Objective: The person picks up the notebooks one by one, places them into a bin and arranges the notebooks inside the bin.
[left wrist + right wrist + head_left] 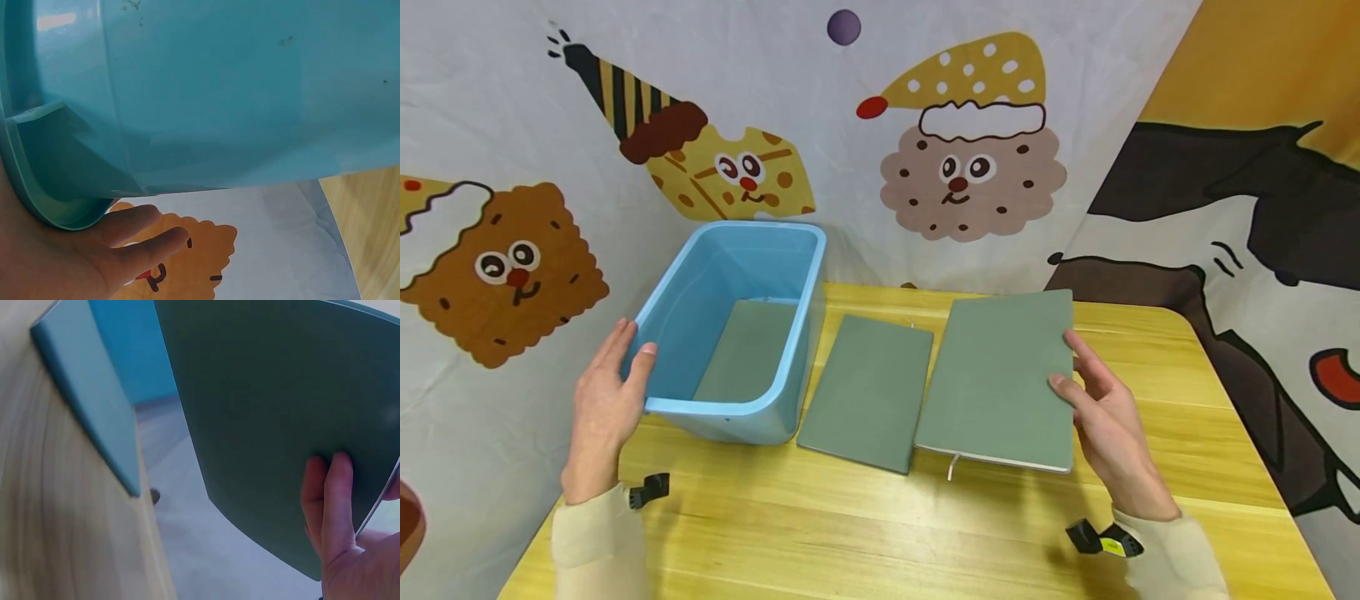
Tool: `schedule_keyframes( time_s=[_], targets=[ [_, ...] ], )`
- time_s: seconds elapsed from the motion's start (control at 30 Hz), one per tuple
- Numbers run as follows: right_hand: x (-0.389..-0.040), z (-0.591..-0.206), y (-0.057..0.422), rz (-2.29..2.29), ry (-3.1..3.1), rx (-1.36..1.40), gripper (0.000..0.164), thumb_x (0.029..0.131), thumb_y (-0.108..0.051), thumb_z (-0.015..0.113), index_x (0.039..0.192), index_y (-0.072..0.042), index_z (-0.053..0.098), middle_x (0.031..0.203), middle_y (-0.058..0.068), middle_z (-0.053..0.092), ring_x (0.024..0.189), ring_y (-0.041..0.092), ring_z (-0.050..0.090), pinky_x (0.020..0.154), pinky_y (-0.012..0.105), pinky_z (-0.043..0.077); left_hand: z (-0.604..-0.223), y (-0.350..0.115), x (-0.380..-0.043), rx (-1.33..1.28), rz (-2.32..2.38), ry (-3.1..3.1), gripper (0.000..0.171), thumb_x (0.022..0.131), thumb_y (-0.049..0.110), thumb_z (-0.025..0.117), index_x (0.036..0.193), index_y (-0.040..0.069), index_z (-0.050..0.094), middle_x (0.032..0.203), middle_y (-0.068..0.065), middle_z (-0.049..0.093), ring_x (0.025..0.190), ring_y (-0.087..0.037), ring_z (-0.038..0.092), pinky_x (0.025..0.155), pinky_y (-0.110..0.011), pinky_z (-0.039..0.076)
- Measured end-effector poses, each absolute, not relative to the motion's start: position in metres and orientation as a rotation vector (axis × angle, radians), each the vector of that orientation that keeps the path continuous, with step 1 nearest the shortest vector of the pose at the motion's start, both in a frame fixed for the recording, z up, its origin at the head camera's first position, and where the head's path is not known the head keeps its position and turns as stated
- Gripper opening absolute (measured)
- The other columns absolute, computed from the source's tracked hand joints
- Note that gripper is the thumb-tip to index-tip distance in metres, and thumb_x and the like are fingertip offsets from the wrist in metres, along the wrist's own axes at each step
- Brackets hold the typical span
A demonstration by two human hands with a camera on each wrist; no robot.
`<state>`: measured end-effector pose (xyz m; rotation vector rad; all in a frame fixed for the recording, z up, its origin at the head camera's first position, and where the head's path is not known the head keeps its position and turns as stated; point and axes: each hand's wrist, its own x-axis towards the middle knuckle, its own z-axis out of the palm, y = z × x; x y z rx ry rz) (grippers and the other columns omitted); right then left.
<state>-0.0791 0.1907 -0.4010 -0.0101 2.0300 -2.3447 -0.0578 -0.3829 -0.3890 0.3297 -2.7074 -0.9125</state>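
My right hand (1112, 425) pinches a green notebook (1000, 383) by its right edge, thumb on the upper cover and fingers beneath. The notebook is raised above the table, and a pale ribbon hangs from its near edge. Another green notebook (868, 392) lies flat just left of it. Against the near left corner of a light blue plastic bin (811, 333) rests my left hand (606, 408), its thumb over the rim and its fingers extended along the outside. Inside the bin lies a green notebook (748, 350), partly hidden by the wall.
The wooden table (880, 533) carries the bin and notebooks. Behind it hangs a white cloth (850, 150) printed with cartoon biscuits, close to the bin's far side. The table's right edge (1247, 433) slopes away past my right hand.
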Motion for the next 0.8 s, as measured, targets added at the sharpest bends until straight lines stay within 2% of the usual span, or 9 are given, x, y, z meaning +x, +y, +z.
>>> schedule_keyframes(
  time_s=[0.07, 0.17, 0.23, 0.27, 0.33, 0.4, 0.5, 0.67, 0.8],
  targets=[
    [-0.078, -0.396, 0.186, -2.347, 2.023, -0.027, 0.071, 0.103, -0.006, 0.063, 0.164, -0.024, 0.032, 0.173, 0.011, -0.003, 0.155, 0.01, 0.008, 0.053, 0.011, 0.036, -0.389, -0.383, -0.057, 0.336, -0.908, -2.712, 0.068, 0.111, 0.05, 0.032, 0.166, 0.01, 0.021, 0.172, -0.013, 0.015, 0.154, -0.051, 0.015, 0.118, -0.074, 0.013],
    [-0.077, -0.39, 0.178, -2.357, 2.007, -0.058, 0.07, 0.104, -0.006, 0.062, 0.164, -0.024, 0.032, 0.174, 0.01, -0.007, 0.158, 0.017, -0.007, 0.06, 0.013, 0.034, -0.388, -0.383, -0.057, 0.339, -0.9, -2.722, 0.069, 0.111, 0.05, 0.031, 0.166, 0.01, 0.02, 0.173, -0.012, 0.013, 0.154, -0.051, 0.014, 0.118, -0.074, 0.012],
    [-0.076, -0.385, 0.173, -2.379, 1.969, -0.082, 0.069, 0.104, -0.005, 0.061, 0.164, -0.024, 0.033, 0.174, 0.006, -0.006, 0.158, 0.017, -0.009, 0.088, 0.012, 0.037, -0.387, -0.384, -0.057, 0.325, -0.887, -2.732, 0.069, 0.111, 0.05, 0.031, 0.166, 0.009, 0.02, 0.173, -0.012, 0.012, 0.154, -0.051, 0.014, 0.118, -0.073, 0.012],
    [-0.076, -0.382, 0.17, -2.388, 1.954, -0.094, 0.069, 0.104, -0.004, 0.061, 0.164, -0.023, 0.033, 0.174, 0.003, -0.004, 0.158, 0.017, -0.009, 0.104, 0.016, 0.033, -0.387, -0.384, -0.057, 0.312, -0.876, -2.738, 0.07, 0.111, 0.05, 0.03, 0.166, 0.008, 0.02, 0.173, -0.012, 0.012, 0.154, -0.05, 0.013, 0.118, -0.073, 0.012],
    [-0.075, -0.378, 0.163, -2.402, 1.929, -0.122, 0.069, 0.104, -0.002, 0.06, 0.164, -0.021, 0.033, 0.174, 0.0, -0.001, 0.158, 0.017, -0.01, 0.121, 0.027, 0.014, -0.386, -0.385, -0.057, 0.284, -0.855, -2.751, 0.071, 0.111, 0.05, 0.03, 0.165, 0.006, 0.02, 0.173, -0.013, 0.01, 0.155, -0.048, 0.011, 0.118, -0.073, 0.012],
    [-0.075, -0.373, 0.155, -2.423, 1.905, -0.144, 0.068, 0.104, -0.001, 0.059, 0.164, -0.019, 0.034, 0.174, -0.004, 0.003, 0.158, 0.017, -0.007, 0.125, 0.037, -0.002, -0.386, -0.386, -0.057, 0.241, -0.834, -2.765, 0.071, 0.111, 0.05, 0.029, 0.165, 0.004, 0.02, 0.173, -0.013, 0.008, 0.156, -0.046, 0.007, 0.118, -0.073, 0.009],
    [-0.075, -0.367, 0.142, -2.439, 1.907, -0.178, 0.066, 0.103, 0.0, 0.059, 0.163, -0.017, 0.035, 0.174, -0.005, 0.011, 0.158, 0.019, -0.003, 0.126, 0.035, 0.007, -0.385, -0.389, -0.056, 0.182, -0.813, -2.786, 0.072, 0.112, 0.05, 0.029, 0.164, 0.002, 0.019, 0.173, -0.014, 0.004, 0.157, -0.045, 0.0, 0.118, -0.074, 0.006],
    [-0.079, -0.358, 0.118, -2.469, 1.885, -0.214, 0.064, 0.103, 0.0, 0.059, 0.162, -0.016, 0.038, 0.172, -0.006, 0.017, 0.158, 0.02, 0.002, 0.127, 0.037, 0.01, -0.382, -0.392, -0.056, 0.12, -0.77, -2.847, 0.074, 0.112, 0.051, 0.027, 0.164, 0.0, 0.015, 0.173, -0.016, -0.002, 0.155, -0.048, -0.008, 0.114, -0.079, 0.005],
    [-0.084, -0.351, 0.099, -2.485, 1.849, -0.236, 0.064, 0.103, 0.0, 0.059, 0.162, -0.016, 0.039, 0.173, -0.005, 0.014, 0.158, 0.019, 0.003, 0.127, 0.04, 0.008, -0.381, -0.393, -0.056, 0.094, -0.748, -2.886, 0.075, 0.112, 0.051, 0.027, 0.164, -0.001, 0.012, 0.172, -0.018, -0.004, 0.154, -0.049, -0.011, 0.112, -0.081, 0.005]
  ],
)
